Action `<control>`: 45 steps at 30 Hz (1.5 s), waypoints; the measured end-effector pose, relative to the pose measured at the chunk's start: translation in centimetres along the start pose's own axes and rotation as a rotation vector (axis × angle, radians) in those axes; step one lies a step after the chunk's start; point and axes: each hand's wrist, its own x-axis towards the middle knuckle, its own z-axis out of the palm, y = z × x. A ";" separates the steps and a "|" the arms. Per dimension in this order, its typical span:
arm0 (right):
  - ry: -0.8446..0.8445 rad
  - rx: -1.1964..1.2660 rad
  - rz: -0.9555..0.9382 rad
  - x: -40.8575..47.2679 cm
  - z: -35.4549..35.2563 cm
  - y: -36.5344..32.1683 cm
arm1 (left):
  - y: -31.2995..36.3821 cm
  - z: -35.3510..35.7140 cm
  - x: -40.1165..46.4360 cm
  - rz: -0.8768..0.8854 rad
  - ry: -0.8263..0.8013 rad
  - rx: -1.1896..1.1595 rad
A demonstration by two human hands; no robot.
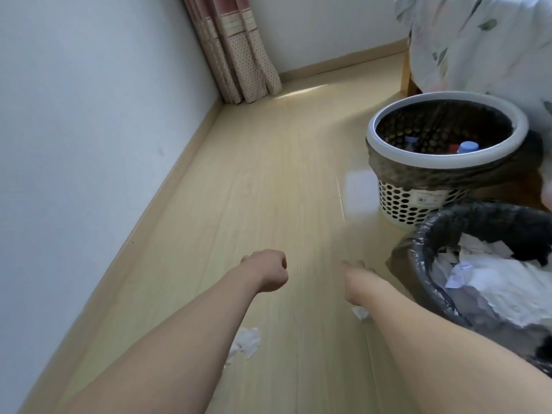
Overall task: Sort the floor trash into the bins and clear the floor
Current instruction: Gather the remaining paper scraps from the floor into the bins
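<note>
- While both your arms reach forward over the pale wooden floor [245, 180], your left hand [267, 270] is clenched into a loose fist and I see nothing inside it.
- Your right hand [355, 279] points away from the camera, so its fingers are mostly hidden; I cannot tell if it is released or grasping something.
- One crumpled white paper scrap [246, 343] lies on the floor at about 7 o'clock from your left hand, just beside your left forearm.
- A second, smaller paper scrap [360, 312] lies at 6 o'clock from your right hand, partly hidden behind the right forearm.
- A blurred white shape [360, 194] shows at 12 o'clock from your right hand, next to the white bin; it is too blurred to tell what it is.
- At 3 o'clock from your right hand stands the dark bin [418, 264] with a black liner, holding white crumpled paper.
- At 1 o'clock, further away, stands the white perforated bin [418, 201] with a dark liner; a bottle with a blue cap [468, 146] lies inside.
- The two bins stand near each other.
- A patterned curtain [239, 55] hangs in the corner at 11 o'clock, and a floral cloth [478, 46] hangs at 1 o'clock behind the white bin.
- A white wall [89, 115] runs along your left side.
</note>
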 end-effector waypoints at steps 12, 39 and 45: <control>0.012 0.007 0.029 2.7 6.3 0.6 | -6.6 4.2 2.5 -0.025 -0.116 -0.092; 0.566 0.095 -0.623 5.4 16.3 -5.5 | -11.8 14.7 6.9 0.163 -0.120 0.127; 0.039 0.158 -0.382 4.3 10.7 -7.5 | -8.8 7.9 5.1 0.125 0.056 -0.068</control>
